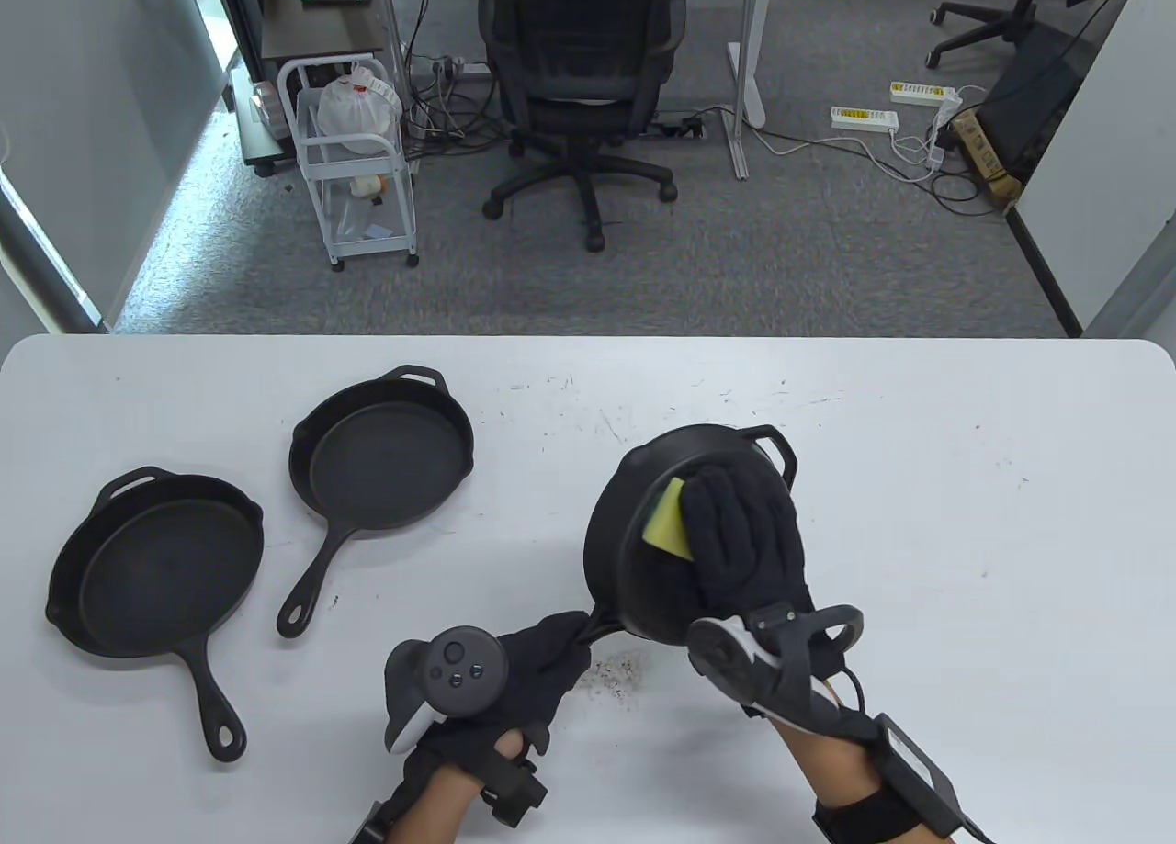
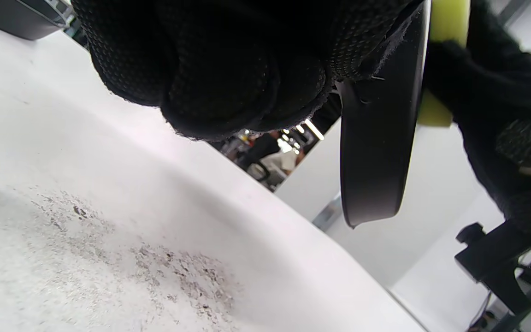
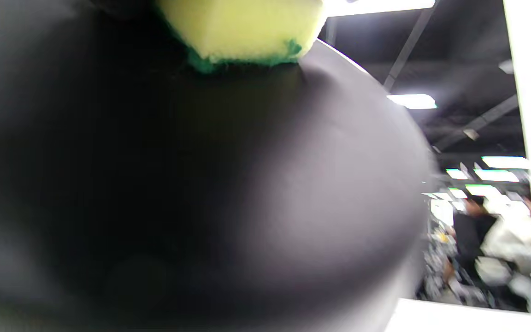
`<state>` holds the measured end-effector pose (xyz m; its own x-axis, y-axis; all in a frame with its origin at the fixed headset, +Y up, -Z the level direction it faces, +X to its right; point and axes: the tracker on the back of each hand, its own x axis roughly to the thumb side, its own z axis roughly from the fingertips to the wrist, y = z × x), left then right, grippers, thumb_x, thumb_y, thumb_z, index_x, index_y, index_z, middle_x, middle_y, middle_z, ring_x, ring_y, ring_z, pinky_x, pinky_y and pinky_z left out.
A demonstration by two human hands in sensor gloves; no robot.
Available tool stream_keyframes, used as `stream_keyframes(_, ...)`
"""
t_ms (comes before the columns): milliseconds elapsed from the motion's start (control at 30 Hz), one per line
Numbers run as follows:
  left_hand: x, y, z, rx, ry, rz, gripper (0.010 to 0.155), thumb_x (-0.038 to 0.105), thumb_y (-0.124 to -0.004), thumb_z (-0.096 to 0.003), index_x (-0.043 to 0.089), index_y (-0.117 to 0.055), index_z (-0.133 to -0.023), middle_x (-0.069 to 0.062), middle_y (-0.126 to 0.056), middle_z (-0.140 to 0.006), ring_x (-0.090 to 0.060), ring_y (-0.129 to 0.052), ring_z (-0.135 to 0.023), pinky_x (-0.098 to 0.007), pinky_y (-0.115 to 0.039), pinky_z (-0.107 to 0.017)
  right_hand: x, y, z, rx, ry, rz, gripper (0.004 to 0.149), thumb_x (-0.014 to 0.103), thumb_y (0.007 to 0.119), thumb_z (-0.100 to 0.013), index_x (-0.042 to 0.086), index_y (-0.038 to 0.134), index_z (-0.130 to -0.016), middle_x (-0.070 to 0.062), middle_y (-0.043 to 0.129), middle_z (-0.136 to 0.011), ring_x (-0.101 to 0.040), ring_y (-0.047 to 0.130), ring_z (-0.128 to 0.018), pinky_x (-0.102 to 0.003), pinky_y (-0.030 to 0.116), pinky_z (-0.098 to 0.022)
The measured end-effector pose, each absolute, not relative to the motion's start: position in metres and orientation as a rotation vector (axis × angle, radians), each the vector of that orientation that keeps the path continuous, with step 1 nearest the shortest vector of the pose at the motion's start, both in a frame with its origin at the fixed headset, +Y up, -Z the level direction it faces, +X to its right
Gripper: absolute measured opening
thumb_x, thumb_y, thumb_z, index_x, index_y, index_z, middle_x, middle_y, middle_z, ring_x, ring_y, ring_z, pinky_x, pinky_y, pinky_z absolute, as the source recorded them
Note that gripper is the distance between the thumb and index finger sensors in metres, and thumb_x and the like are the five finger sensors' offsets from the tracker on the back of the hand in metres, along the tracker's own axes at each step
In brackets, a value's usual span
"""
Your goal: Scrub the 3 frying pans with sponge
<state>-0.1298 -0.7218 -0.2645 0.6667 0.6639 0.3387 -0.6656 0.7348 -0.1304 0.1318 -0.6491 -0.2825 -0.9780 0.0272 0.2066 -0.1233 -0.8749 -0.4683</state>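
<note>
Three black cast-iron frying pans are on the white table (image 1: pixel 965 513). Two lie flat at the left: one pan (image 1: pixel 156 568) near the front and a second pan (image 1: pixel 381 454) behind it. The third pan (image 1: pixel 643 550) is tilted up off the table. My left hand (image 1: pixel 551 656) grips its handle, with the gloved fingers (image 2: pixel 215 69) curled round it. My right hand (image 1: pixel 744 532) holds a yellow sponge (image 1: pixel 669 518) against the pan's inside. The left wrist view has that pan (image 2: pixel 376 138) edge-on beside the sponge (image 2: pixel 445 23). The sponge's (image 3: pixel 242 27) green underside touches the pan's inside (image 3: pixel 201 184).
Dark crumbs (image 1: pixel 616 674) lie on the table under the tilted pan, also plain as crumbs (image 2: pixel 155 258) in the left wrist view. Beyond the table's far edge stand an office chair (image 1: pixel 583 82) and a white cart (image 1: pixel 354 164).
</note>
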Motion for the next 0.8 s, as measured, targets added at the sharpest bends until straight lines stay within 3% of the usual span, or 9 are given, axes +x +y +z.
stream_keyframes(100, -0.135, -0.720, -0.264, 0.032, -0.355, 0.776, 0.055, 0.041, -0.080, -0.0502, 0.018, -0.085, -0.099, 0.002, -0.107, -0.066, -0.017, -0.107, -0.042, -0.051, -0.087, -0.060, 0.150, -0.667, -0.283, 0.214, -0.735, 3.018, 0.077, 0.049, 0.066, -0.046, 0.023, 0.025, -0.106, -0.006, 0.046, -0.115, -0.036, 0.066, -0.105, -0.059, 0.052, -0.075)
stream_keyframes(267, -0.137, -0.720, -0.264, 0.041, -0.318, 0.843, 0.055, 0.042, -0.077, -0.0512, 0.017, -0.083, -0.099, 0.003, -0.106, -0.066, -0.016, -0.106, -0.042, -0.052, -0.087, -0.059, 0.140, -0.695, -0.256, 0.412, -0.767, 3.068, 0.078, 0.049, 0.068, -0.046, 0.023, 0.025, -0.106, -0.006, 0.046, -0.115, -0.034, 0.067, -0.105, -0.058, 0.053, -0.075)
stream_keyframes(400, -0.132, -0.721, -0.264, 0.025, -0.334, 0.778, 0.055, 0.042, -0.079, -0.0506, 0.016, -0.084, -0.099, 0.003, -0.106, -0.066, -0.017, -0.107, -0.042, -0.052, -0.087, -0.059, 0.108, -0.695, -0.233, 0.643, -0.840, 3.024, 0.078, 0.049, 0.071, -0.045, 0.027, 0.027, -0.106, -0.003, 0.047, -0.115, -0.033, 0.064, -0.106, -0.058, 0.052, -0.076)
stream_keyframes(467, -0.128, -0.722, -0.262, 0.027, -0.359, 0.713, 0.055, 0.042, -0.080, -0.0500, 0.017, -0.085, -0.099, 0.003, -0.107, -0.066, -0.017, -0.107, -0.042, -0.051, -0.087, -0.059, 0.098, -0.688, -0.230, 0.655, -0.937, 3.044, 0.078, 0.050, 0.070, -0.045, 0.028, 0.026, -0.105, -0.003, 0.046, -0.116, -0.033, 0.063, -0.106, -0.058, 0.051, -0.076)
stream_keyframes(567, -0.123, -0.722, -0.261, 0.028, -0.389, 0.646, 0.055, 0.041, -0.082, -0.0491, 0.017, -0.086, -0.098, 0.003, -0.107, -0.066, -0.017, -0.107, -0.042, -0.052, -0.087, -0.060, 0.099, -0.672, -0.241, 0.586, -1.007, 3.024, 0.078, 0.052, 0.068, -0.045, 0.028, 0.025, -0.105, -0.003, 0.045, -0.116, -0.035, 0.062, -0.107, -0.058, 0.050, -0.076)
stream_keyframes(700, -0.123, -0.722, -0.261, 0.031, -0.407, 0.643, 0.055, 0.042, -0.082, -0.0487, 0.018, -0.086, -0.098, 0.003, -0.107, -0.066, -0.017, -0.107, -0.043, -0.051, -0.086, -0.060, 0.131, -0.658, -0.266, 0.331, -0.866, 2.931, 0.078, 0.052, 0.066, -0.045, 0.026, 0.024, -0.106, -0.005, 0.044, -0.116, -0.038, 0.061, -0.107, -0.060, 0.049, -0.076)
stream_keyframes(800, -0.125, -0.721, -0.261, 0.040, -0.396, 0.675, 0.055, 0.042, -0.082, -0.0492, 0.018, -0.085, -0.099, 0.003, -0.107, -0.066, -0.017, -0.107, -0.043, -0.052, -0.086, -0.061, 0.159, -0.669, -0.278, 0.197, -0.697, 2.869, 0.079, 0.051, 0.067, -0.046, 0.023, 0.024, -0.106, -0.008, 0.044, -0.116, -0.038, 0.062, -0.106, -0.061, 0.049, -0.076)
